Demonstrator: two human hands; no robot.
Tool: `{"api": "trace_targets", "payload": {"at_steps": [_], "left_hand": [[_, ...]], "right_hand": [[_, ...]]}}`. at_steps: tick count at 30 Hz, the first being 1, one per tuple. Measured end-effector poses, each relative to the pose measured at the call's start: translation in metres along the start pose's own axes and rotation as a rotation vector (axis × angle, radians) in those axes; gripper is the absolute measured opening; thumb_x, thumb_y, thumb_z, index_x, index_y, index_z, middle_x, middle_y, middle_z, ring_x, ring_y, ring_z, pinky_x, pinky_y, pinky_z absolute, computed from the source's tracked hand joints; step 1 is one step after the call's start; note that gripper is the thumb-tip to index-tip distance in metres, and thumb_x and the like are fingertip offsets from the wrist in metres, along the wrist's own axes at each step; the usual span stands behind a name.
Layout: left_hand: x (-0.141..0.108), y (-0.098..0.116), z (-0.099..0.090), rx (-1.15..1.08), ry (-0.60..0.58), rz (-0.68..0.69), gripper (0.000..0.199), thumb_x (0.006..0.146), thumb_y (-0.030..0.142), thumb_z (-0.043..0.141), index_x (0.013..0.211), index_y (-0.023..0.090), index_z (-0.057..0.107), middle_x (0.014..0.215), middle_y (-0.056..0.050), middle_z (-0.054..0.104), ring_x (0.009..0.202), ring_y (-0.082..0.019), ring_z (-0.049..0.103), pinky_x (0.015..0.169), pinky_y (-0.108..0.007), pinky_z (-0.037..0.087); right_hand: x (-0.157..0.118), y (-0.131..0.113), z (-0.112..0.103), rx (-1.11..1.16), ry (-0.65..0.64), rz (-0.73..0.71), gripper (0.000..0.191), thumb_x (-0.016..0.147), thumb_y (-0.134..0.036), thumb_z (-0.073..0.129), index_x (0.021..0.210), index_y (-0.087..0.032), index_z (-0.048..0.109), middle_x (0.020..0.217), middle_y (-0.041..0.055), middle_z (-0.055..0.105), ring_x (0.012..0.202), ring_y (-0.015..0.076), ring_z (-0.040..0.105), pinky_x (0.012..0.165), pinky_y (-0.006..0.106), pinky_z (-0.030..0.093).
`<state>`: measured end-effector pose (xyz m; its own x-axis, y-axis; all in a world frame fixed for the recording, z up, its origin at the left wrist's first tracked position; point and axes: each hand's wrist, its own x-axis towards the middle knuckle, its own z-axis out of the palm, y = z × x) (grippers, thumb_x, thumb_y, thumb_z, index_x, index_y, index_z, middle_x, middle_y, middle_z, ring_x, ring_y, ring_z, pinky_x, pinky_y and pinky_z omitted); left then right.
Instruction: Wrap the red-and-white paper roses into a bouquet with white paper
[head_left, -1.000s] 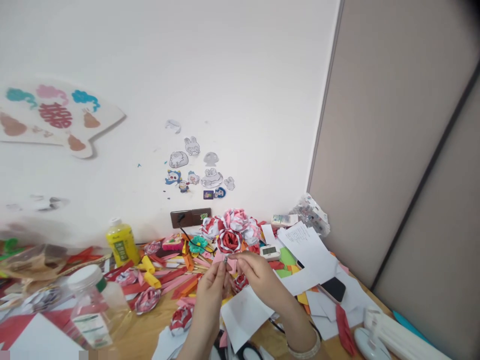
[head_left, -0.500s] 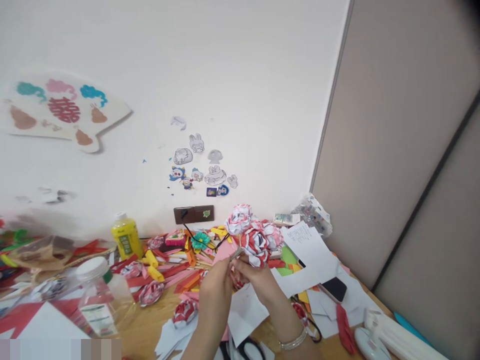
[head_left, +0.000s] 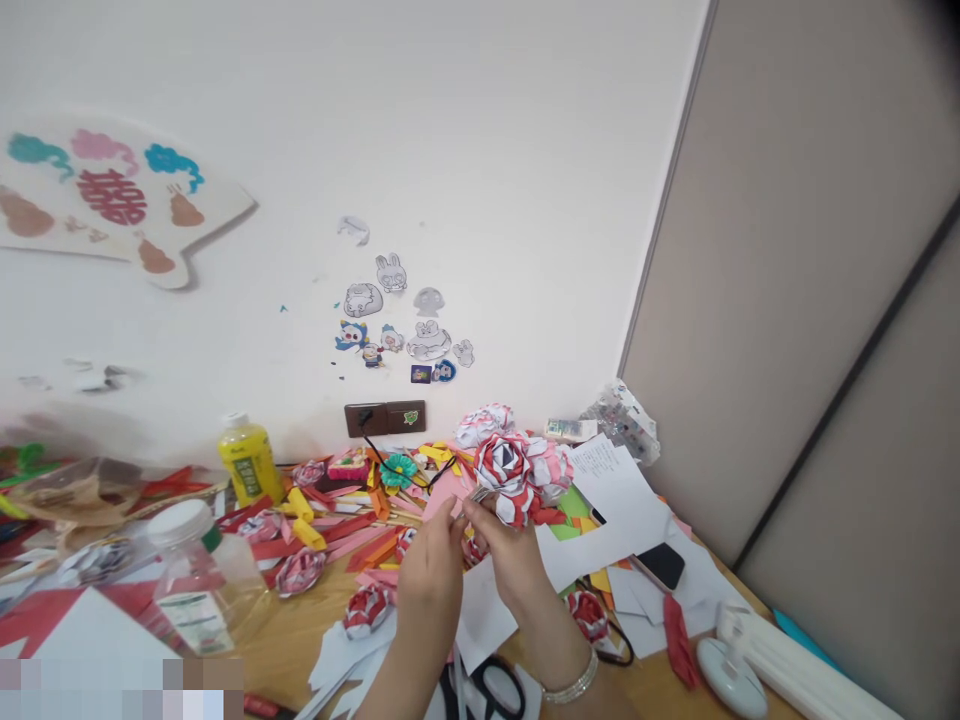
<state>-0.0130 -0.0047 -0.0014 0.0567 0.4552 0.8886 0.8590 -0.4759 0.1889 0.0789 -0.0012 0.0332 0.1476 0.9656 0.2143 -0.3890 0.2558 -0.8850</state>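
Observation:
Several red-and-white paper flowers (head_left: 504, 462) stand bunched above my right hand (head_left: 504, 535), whose fingers are closed round their stems. Beside it, my left hand (head_left: 433, 555) is pinched near the base of the bunch, its fingertips close to the right thumb; what it grips, if anything, is too small to make out. Below my hands lie white paper sheets (head_left: 486, 612) and black-handled scissors (head_left: 501, 688). A loose red-and-white flower (head_left: 366, 610) rests left of my left wrist, and another (head_left: 586, 615) lies right of my right forearm.
A yellow bottle (head_left: 250, 462) and a clear jar with a white lid (head_left: 182, 522) stand at the left. Coloured paper strips cover the back. At the right are a phone (head_left: 661, 566) and a white lamp base (head_left: 731, 680). A wall socket (head_left: 385, 418) holds a black cable.
The flower bunch has tilted and turned in my right hand, with one bloom facing me more directly. My fingertips have shifted slightly, and the whole view has moved a little.

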Motion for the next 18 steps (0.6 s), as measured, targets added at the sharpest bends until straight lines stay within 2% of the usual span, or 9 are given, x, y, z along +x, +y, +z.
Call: {"api": "trace_targets", "payload": {"at_steps": [3, 6, 9, 11, 13, 15, 18], "left_hand": [[-0.005, -0.002, 0.003, -0.024, -0.082, -0.096, 0.034, 0.09, 0.021, 0.037, 0.122, 0.012, 0.046, 0.077, -0.009, 0.069, 0.069, -0.019, 0.065, 0.063, -0.027, 0.049], [-0.006, -0.005, 0.003, -0.062, -0.128, -0.074, 0.036, 0.091, 0.021, 0.035, 0.122, 0.009, 0.047, 0.078, -0.012, 0.07, 0.071, -0.019, 0.065, 0.066, -0.028, 0.049], [-0.003, -0.006, 0.003, -0.11, -0.116, -0.12, 0.035, 0.09, 0.022, 0.034, 0.116, 0.008, 0.053, 0.085, -0.016, 0.071, 0.077, -0.021, 0.066, 0.07, -0.029, 0.049], [0.002, -0.005, 0.0, -0.18, -0.134, -0.209, 0.034, 0.089, 0.025, 0.035, 0.111, 0.01, 0.057, 0.092, -0.016, 0.071, 0.082, -0.022, 0.066, 0.07, -0.03, 0.05], [0.008, -0.001, -0.004, -0.267, -0.191, -0.298, 0.032, 0.087, 0.027, 0.036, 0.105, 0.014, 0.059, 0.095, -0.014, 0.071, 0.084, -0.022, 0.066, 0.069, -0.03, 0.05], [0.015, 0.002, -0.011, -0.342, -0.268, -0.383, 0.03, 0.086, 0.03, 0.037, 0.097, 0.016, 0.061, 0.089, -0.011, 0.072, 0.078, -0.022, 0.066, 0.065, -0.029, 0.049], [0.024, 0.007, -0.02, -0.412, -0.342, -0.479, 0.026, 0.083, 0.033, 0.039, 0.082, 0.02, 0.061, 0.07, -0.005, 0.068, 0.064, -0.02, 0.062, 0.057, -0.028, 0.045]], "right_hand": [[-0.001, 0.0, 0.001, 0.004, 0.003, 0.0, 0.025, 0.063, -0.035, 0.07, 0.061, -0.021, 0.05, 0.047, -0.0069, 0.045, 0.042, 0.0092, 0.037, 0.042, 0.024, 0.035], [-0.002, 0.001, 0.001, -0.012, 0.025, -0.017, 0.023, 0.063, -0.036, 0.07, 0.068, -0.019, 0.054, 0.052, -0.0048, 0.051, 0.047, 0.0116, 0.045, 0.047, 0.026, 0.041], [-0.001, 0.003, -0.002, -0.072, 0.026, -0.064, 0.026, 0.066, -0.037, 0.07, 0.079, -0.018, 0.059, 0.072, 0.0014, 0.063, 0.071, 0.018, 0.058, 0.069, 0.032, 0.049], [0.0, 0.004, -0.004, -0.129, 0.017, -0.113, 0.031, 0.068, -0.038, 0.068, 0.09, -0.018, 0.06, 0.093, 0.0057, 0.066, 0.093, 0.0214, 0.058, 0.087, 0.036, 0.045], [0.0, 0.005, -0.006, -0.191, 0.034, -0.142, 0.039, 0.07, -0.039, 0.067, 0.102, -0.019, 0.059, 0.108, 0.0077, 0.063, 0.106, 0.023, 0.054, 0.096, 0.04, 0.038], [0.001, 0.004, -0.008, -0.243, 0.054, -0.142, 0.045, 0.068, -0.04, 0.068, 0.107, -0.02, 0.057, 0.112, 0.0088, 0.061, 0.108, 0.0243, 0.053, 0.098, 0.042, 0.037], [0.001, 0.0, -0.008, -0.283, 0.054, -0.137, 0.044, 0.066, -0.04, 0.069, 0.103, -0.02, 0.059, 0.111, 0.0089, 0.062, 0.106, 0.0255, 0.055, 0.096, 0.043, 0.038]]}}
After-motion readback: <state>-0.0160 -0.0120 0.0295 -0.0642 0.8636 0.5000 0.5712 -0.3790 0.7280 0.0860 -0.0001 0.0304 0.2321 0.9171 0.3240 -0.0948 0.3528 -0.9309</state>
